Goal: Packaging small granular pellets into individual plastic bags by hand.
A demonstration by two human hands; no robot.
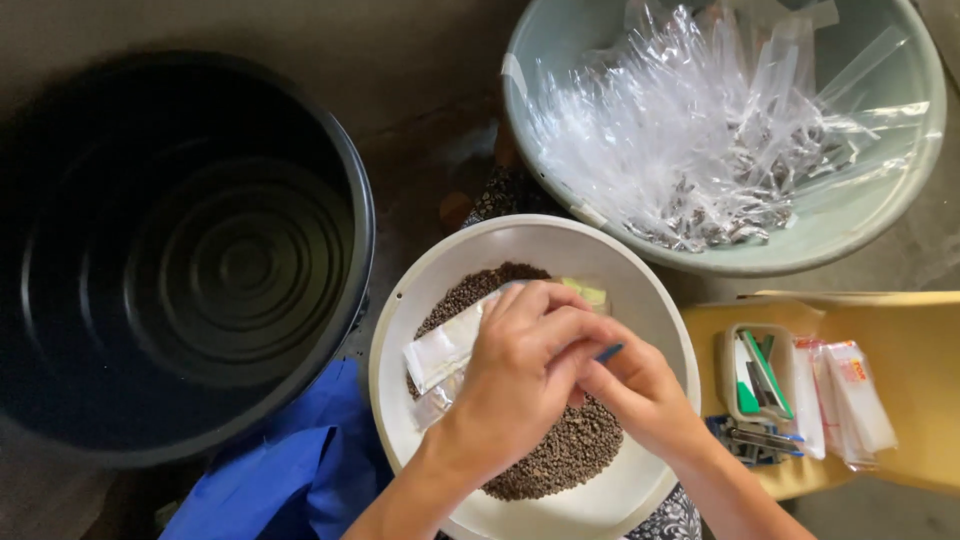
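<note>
Brown pellets (560, 455) sat in white bowl (640, 300), frame centre. Left hand (520, 385) closed on small clear bag (440, 350); right hand (635, 395) pinched blue scoop (609, 352). Best kept bag mouth wide, low over bowl, tipped slowly to catch spills.

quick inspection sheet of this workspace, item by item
surface: grey floor; yellow stool at right
job's things: white bowl of brown granules; small clear packet
clutter: black tub; pale green basin of clear bags; blue cloth; small tray, stapler and packets on stool
hands: left hand holds the packet over the bowl; right hand pinches a blue item
cables: nothing seen
surroundings: nothing seen
</note>
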